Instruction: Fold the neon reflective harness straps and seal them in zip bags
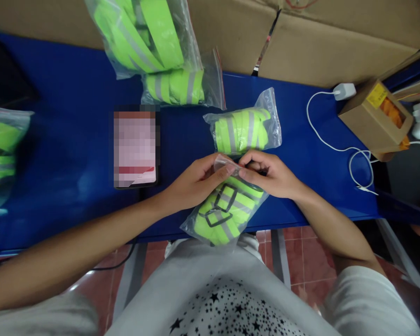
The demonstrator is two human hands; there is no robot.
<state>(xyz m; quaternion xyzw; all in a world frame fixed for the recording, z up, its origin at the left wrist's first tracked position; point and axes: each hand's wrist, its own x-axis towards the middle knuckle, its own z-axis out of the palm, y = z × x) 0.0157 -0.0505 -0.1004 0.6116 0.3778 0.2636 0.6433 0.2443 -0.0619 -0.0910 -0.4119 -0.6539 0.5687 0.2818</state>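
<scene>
A clear zip bag [227, 210] hangs at the front edge of the blue table, tilted. Inside it are folded neon-yellow reflective straps with grey stripes and black rectangular buckles. My left hand [205, 179] pinches the bag's top edge between thumb and fingers. On the same edge, close beside it, my right hand [269, 172] is closed too, with its thumb and fingers on the plastic. Just beyond my hands lies another clear bag [241, 130] of rolled neon-yellow straps. Part of the held bag's top is hidden behind my fingers.
More bagged straps [175, 87] lie at the back, with a larger bag [143, 37] above them. Another bag [2, 161] sits far left. A phone [135, 149] rests left of my hands. At right are a white cable [336, 147] and a cardboard box [374, 119].
</scene>
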